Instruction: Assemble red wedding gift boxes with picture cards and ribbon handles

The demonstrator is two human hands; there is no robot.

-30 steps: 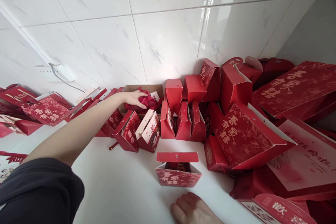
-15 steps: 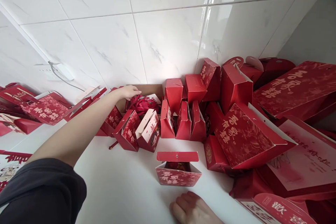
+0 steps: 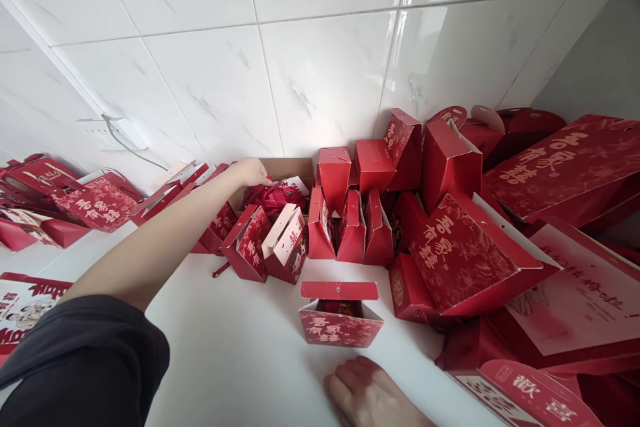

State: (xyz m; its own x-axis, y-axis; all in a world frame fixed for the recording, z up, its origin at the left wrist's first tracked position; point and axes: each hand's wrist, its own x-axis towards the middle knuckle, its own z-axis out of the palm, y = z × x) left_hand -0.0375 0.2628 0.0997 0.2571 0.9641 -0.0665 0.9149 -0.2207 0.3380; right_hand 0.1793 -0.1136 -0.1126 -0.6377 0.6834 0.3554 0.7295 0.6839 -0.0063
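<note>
Because the left hand (image 3: 254,172), its grip indiscernible, overhangs the carton (image 3: 290,167), its forearm (image 3: 173,231) could topple adjacent red boxes (image 3: 223,220), while the right hand (image 3: 367,387) rests curled.

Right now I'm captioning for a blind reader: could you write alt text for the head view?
A person's left hand is at a brown carton of crumpled red material by a tiled wall. The curled right hand is nearer the viewer, before an open red box on a white table. More red boxes crowd the right side.
</note>
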